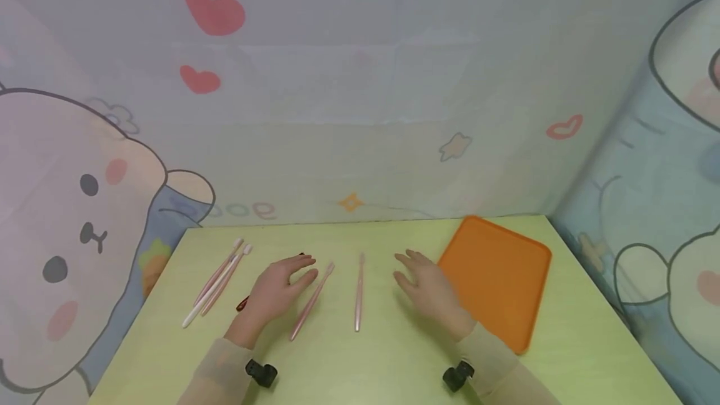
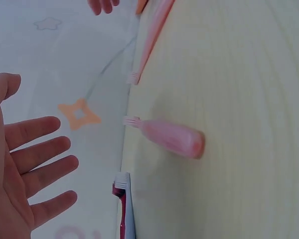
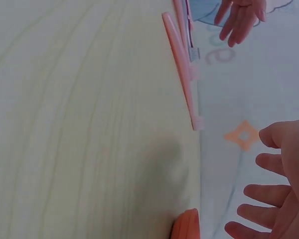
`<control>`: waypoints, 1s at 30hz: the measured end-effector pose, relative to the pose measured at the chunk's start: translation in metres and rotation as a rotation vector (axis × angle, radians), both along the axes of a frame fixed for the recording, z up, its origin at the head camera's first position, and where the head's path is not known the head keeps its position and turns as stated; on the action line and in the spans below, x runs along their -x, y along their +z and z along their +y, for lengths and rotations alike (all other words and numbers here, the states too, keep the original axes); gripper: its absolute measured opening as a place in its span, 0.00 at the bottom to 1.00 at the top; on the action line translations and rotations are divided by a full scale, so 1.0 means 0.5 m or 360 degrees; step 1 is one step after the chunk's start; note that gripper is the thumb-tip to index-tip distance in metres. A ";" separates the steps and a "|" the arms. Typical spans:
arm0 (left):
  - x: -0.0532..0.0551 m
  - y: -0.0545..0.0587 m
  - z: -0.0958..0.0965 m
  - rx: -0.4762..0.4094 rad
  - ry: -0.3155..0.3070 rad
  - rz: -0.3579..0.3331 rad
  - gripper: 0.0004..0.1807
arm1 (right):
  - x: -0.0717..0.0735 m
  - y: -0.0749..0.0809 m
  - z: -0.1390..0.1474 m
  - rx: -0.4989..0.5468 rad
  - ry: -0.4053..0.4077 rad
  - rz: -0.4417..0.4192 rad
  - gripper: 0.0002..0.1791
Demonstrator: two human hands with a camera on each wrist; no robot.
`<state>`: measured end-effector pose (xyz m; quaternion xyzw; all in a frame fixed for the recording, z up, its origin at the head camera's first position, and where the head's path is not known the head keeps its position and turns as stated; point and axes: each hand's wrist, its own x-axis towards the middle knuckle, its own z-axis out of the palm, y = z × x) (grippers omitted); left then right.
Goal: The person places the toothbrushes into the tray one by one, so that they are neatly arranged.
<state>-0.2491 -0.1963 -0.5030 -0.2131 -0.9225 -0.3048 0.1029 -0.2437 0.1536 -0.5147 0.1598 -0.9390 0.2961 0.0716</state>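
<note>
My left hand (image 1: 275, 286) hovers over the table with spread fingers and holds nothing. Beneath it lies a dark red toothbrush (image 1: 242, 304), mostly hidden by the hand; its bristled head (image 2: 121, 181) shows in the left wrist view. Just right of that hand, a pink toothbrush (image 1: 308, 311) lies at a slant. Another pink toothbrush (image 1: 359, 299) lies nearly straight between the two hands, its bristles toward the wall. My right hand (image 1: 433, 295), also empty with fingers apart, is beside the left edge of an orange tray (image 1: 495, 280).
At the table's left side, a white toothbrush (image 1: 209, 297) and pink ones lie bunched together. The pale yellow table (image 1: 394, 367) meets a cartoon-printed cloth (image 1: 360, 161) at its back edge. Both wrists carry small black cameras (image 1: 261, 373).
</note>
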 end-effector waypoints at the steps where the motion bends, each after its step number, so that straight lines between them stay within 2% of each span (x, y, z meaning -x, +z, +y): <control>1: -0.001 -0.001 -0.003 -0.0049 0.0001 -0.0019 0.24 | -0.003 0.003 0.005 0.0052 0.0004 -0.0012 0.26; 7: -0.007 -0.007 -0.030 -0.0319 0.0012 -0.0105 0.19 | -0.012 0.020 0.055 0.0274 0.0009 -0.0123 0.22; 12: -0.010 -0.011 -0.051 -0.0439 0.0028 -0.0083 0.15 | -0.015 0.017 0.119 0.0372 0.0025 -0.0114 0.22; 19: -0.016 -0.014 -0.070 -0.0460 0.0064 -0.0080 0.14 | -0.032 -0.004 0.218 0.0420 -0.0067 -0.0064 0.24; 25: -0.025 -0.013 -0.090 -0.0445 0.0156 -0.0085 0.14 | -0.057 -0.003 0.294 0.0334 -0.0240 -0.0053 0.25; 30: -0.031 -0.010 -0.105 -0.0442 0.0227 -0.0079 0.14 | -0.070 -0.006 0.356 0.0244 -0.0382 0.0069 0.26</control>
